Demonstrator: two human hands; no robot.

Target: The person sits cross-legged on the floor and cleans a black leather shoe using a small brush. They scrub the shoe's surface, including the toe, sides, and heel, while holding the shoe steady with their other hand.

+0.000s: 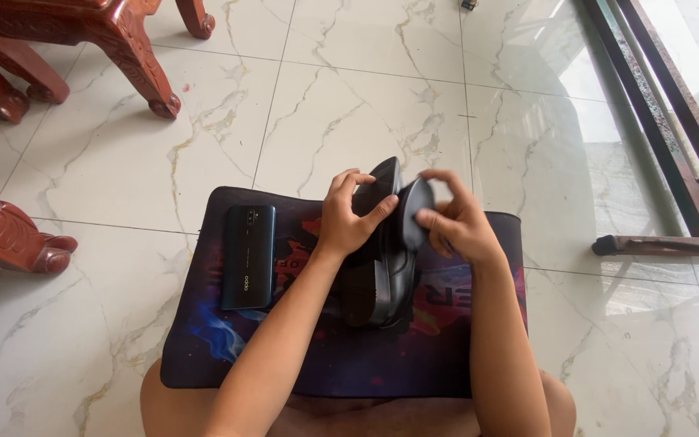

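The left hand (348,217) is closed around the upper part of a black shoe (382,267), fingers curled over its top edge and thumb pressed across the side facing the camera, so the grip is a firm hold on the shoe itself. The right hand (456,220) pinches a dark insole (414,212) between thumb and fingers, the insole standing nearly upright and touching the shoe's opening just beside the left thumb. The shoe stands on end, sole turned to the left, its lower end resting on a dark desk mat (204,324) printed with blue, purple and red patterns. A dark green phone (248,255) lies flat, back up, on the left part of the mat, just beside the left forearm and apart from the shoe. The mat lies on a white marble floor (349,89) with pale veining. Carved red-brown furniture legs (82,48) stand at the upper left, well apart from the mat; a metal door frame (657,121) runs along the right
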